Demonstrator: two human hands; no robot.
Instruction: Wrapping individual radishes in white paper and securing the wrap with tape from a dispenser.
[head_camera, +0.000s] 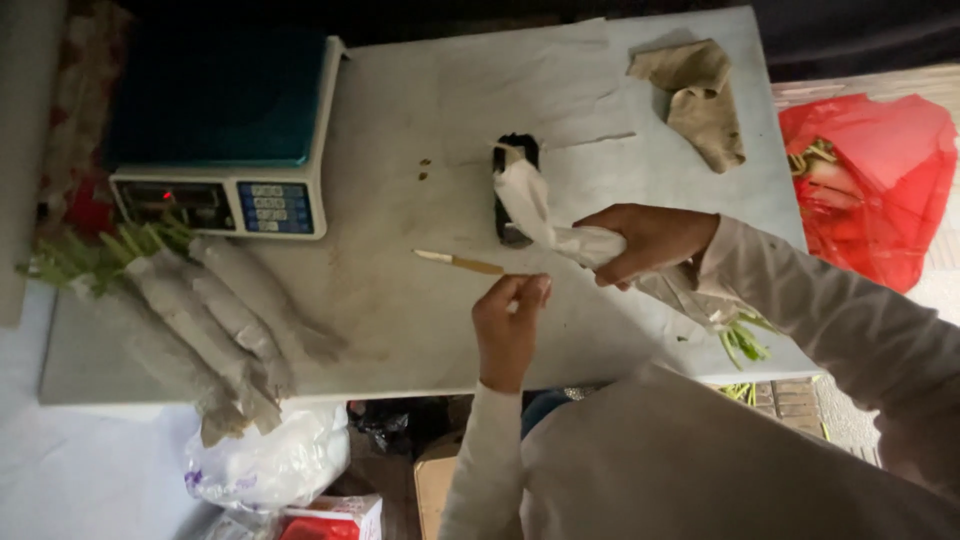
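My right hand (650, 240) grips a bundle of greens wrapped in pale paper (560, 235) and holds it just above the white table (420, 330). The bundle's twisted paper end (520, 190) lies over a small black object (518, 150), and green stems (742, 345) stick out behind my wrist. My left hand (510, 320) hovers just below the bundle with its fingertips pinched together; I cannot make out anything between them. A thin small knife with a wooden handle (460, 263) lies on the table just left of that hand.
A weighing scale (230, 130) stands at the table's far left. Several paper-wrapped bundles (200, 320) lie in front of it, a crumpled cloth (700, 95) at the far right. A red plastic bag (870, 180) sits beyond the right edge, a white bag (265, 465) below.
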